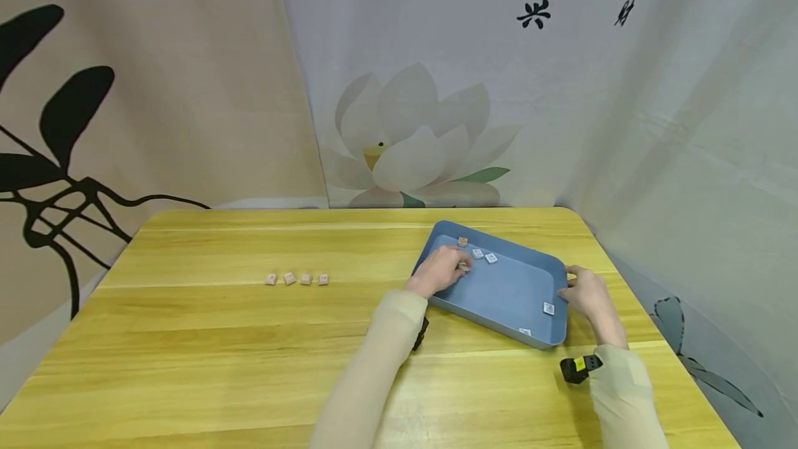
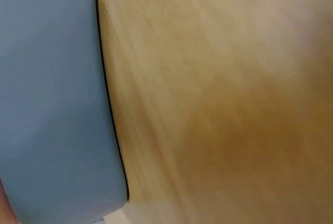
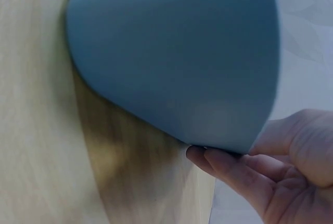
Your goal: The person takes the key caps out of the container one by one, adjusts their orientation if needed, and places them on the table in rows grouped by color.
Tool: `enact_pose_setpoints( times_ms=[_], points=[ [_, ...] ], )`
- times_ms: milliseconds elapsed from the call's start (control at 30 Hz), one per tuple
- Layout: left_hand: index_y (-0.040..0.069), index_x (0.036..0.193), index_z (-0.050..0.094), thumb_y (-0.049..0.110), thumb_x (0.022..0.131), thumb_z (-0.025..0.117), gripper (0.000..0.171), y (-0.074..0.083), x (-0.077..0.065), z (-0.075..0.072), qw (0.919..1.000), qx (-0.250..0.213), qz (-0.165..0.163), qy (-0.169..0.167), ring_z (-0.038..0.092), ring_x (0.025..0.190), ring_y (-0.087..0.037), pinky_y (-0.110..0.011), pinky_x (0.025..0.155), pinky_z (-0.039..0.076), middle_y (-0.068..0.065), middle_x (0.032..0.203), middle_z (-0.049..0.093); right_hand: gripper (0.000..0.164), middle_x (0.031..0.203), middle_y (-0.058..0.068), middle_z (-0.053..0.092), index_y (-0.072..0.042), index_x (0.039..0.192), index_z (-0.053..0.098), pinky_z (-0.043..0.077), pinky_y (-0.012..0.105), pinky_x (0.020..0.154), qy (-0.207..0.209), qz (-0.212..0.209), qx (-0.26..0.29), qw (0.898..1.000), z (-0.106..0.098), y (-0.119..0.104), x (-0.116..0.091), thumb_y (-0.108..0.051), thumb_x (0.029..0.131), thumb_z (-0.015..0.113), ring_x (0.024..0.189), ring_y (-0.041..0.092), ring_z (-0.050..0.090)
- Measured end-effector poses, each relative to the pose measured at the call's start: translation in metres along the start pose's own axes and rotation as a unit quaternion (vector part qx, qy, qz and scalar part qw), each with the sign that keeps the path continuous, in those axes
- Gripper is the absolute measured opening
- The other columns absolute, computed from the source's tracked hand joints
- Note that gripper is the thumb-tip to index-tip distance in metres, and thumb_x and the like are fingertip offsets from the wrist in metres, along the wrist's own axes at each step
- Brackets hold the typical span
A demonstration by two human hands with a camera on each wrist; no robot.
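Wooden surface (image 1: 187, 352). On it, a blue tray (image 1: 508, 289) lies between the left hand (image 1: 439, 270) and the right hand (image 1: 589, 296), which are well apart. The right grips the tray's end wall, probably to steady it. The left reaches inside, fingers curled, seemingly pinching a tile (image 1: 463, 267). Loose tiles (image 1: 491, 258) lie beyond the left hand and beside the right, contained by the walls. Left of both, four spaced tiles (image 1: 306, 280) form a row, perhaps for order.

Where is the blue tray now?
In the head view, the blue tray is right of centre, between the row of four tiles and the right hand, which grips its right end.
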State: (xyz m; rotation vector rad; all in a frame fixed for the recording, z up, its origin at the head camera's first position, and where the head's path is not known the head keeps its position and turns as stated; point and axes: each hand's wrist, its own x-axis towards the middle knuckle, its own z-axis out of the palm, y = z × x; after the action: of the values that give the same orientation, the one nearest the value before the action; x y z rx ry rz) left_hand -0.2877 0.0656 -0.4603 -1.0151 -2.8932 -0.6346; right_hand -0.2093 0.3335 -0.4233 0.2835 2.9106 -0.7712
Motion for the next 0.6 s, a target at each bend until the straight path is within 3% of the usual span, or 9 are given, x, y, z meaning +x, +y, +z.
enact_pose_setpoints(
  times_ms=[267,600],
  points=[
    [0.012,0.112,0.07,0.013,0.088,0.067,0.024,-0.003,-0.017,-0.012,0.9975,-0.062,0.013,0.03,0.068,0.093,-0.011,-0.015,0.079,0.053,-0.002,0.111,0.069,0.058,0.12,0.041,0.052,0.018,0.136,0.034,0.055,0.049,0.081,-0.004,0.002,0.0,1.0,0.0,0.001,0.002,-0.001,0.087,0.058,0.108,0.051,0.057],
    [0.004,0.111,0.069,0.008,0.085,0.07,0.027,-0.01,-0.045,-0.027,0.9881,-0.141,-0.013,0.061,0.065,0.091,-0.016,-0.016,0.076,0.053,-0.006,0.104,0.065,0.059,0.121,0.041,0.052,0.018,0.136,0.033,0.054,0.05,0.083,-0.008,0.009,-0.003,1.0,0.0,0.0,0.001,-0.002,0.087,0.058,0.108,0.05,0.057]
  ],
)
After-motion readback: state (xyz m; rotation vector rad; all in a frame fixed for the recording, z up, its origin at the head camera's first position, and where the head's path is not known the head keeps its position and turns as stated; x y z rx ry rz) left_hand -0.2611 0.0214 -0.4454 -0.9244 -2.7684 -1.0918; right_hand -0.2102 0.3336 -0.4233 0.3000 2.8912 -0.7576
